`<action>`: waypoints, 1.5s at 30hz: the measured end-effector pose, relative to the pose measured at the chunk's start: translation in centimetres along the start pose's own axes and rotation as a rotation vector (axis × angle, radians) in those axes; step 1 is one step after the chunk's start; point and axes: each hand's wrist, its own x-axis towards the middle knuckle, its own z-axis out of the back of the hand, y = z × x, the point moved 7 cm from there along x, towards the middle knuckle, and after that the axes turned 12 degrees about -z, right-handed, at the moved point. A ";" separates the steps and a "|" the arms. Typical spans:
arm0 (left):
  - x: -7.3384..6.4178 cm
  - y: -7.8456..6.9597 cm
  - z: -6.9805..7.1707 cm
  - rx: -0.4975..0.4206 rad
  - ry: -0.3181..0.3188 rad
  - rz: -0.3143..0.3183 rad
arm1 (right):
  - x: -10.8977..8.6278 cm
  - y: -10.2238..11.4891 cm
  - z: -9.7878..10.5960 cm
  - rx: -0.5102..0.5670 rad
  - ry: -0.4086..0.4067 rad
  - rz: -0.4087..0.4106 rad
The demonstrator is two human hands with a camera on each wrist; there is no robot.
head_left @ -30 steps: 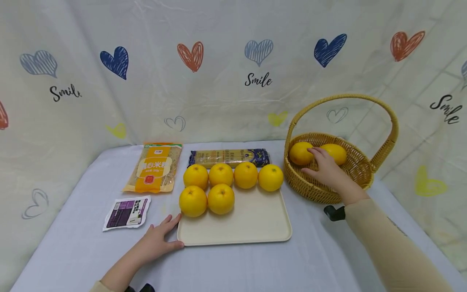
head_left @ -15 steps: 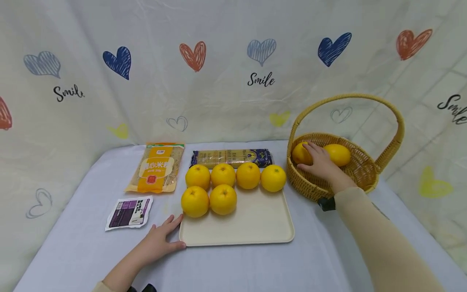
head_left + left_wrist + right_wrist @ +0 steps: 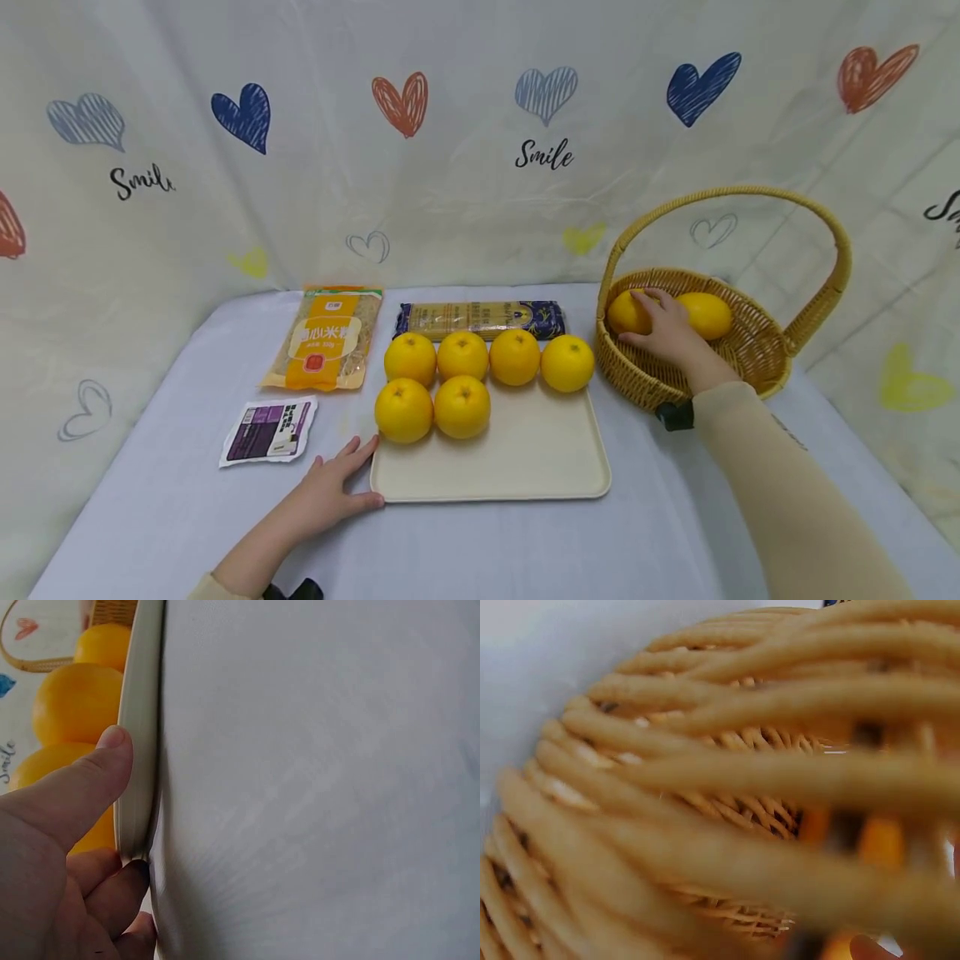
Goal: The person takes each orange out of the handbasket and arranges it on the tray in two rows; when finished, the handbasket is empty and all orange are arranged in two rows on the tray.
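In the head view, my right hand [image 3: 663, 329] reaches into a wicker basket [image 3: 637, 379] and grips the left orange [image 3: 621, 315] there. Another orange [image 3: 707, 317] lies beside that hand in the basket. The right wrist view is mostly filled by blurred basket weave [image 3: 727, 772], with the hand largely hidden behind it. My left hand [image 3: 322, 496] rests spread at the near left corner of a cream tray [image 3: 510, 467]. The left wrist view has its thumb [image 3: 112, 761] against the tray's rim. Several oranges [image 3: 462, 407] sit in two rows on the tray.
Behind the tray lies a long blue and gold noodle packet [image 3: 480, 319]. To the left are an orange and clear food bag [image 3: 326, 337] and a small purple and white packet [image 3: 268, 431]. The basket's tall handle [image 3: 735, 192] arches over its opening.
My right hand has moved down and left onto the left orange in the basket, its fingers now round it. The left hand stays at the tray corner; the head view has shifted slightly.
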 end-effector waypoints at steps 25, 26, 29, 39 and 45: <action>0.3 -0.1 0.5 0.023 -0.004 -0.001 | -0.4 -1.2 0.7 0.009 -0.095 -0.070; 0.3 -0.1 0.5 0.020 -0.006 -0.002 | -0.4 -1.2 0.7 0.013 -0.094 -0.070; 0.3 0.0 0.2 0.019 -0.013 -0.008 | -0.5 -1.0 0.8 0.022 -0.098 -0.064; 0.2 0.1 0.0 0.012 -0.015 0.005 | -0.6 -0.8 0.5 0.060 -0.073 -0.063; 0.0 0.0 0.0 0.007 -0.015 0.008 | -0.7 -0.8 0.2 0.073 -0.063 -0.089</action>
